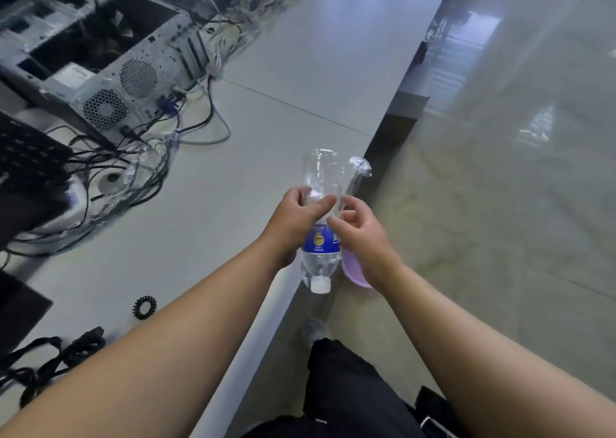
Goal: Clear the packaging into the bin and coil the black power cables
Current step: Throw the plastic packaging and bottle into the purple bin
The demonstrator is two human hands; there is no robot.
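Holding an empty plastic bottle [320, 237] upside down, the person has both hands on it out past the edge of the counter [206, 211]. The bottle is clear, with a blue label around its middle and a white cap [320, 285] pointing down toward the floor [500, 204]. The left hand [296, 219] has its grip closed around the bottle, thumb across the front. The right hand [361, 234] touches the other side with its fingers curled, and it also seems to pinch a bit of clear plastic wrap [358, 171] that sticks up beside the bottle, though I cannot tell for sure. Just under the hands is a round pink tub [354, 276] down on the floor, mostly hidden by the right wrist; it looks like the bin. So the step in hand looks like the throwing-away part: the trash is right above the bin and only needs to be let go. The next move calls for both grips to open so the bottle and wrap drop straight down and do not bounce off the rim. More clear wrap [146, 161] lies back on the counter, mixed in with wires behind the open computer case [100, 54]. The black power cable [50, 361] lies loose at the near left corner, not coiled yet. A small black hair tie [144, 307] sits near it. The cable job looks like it comes later.
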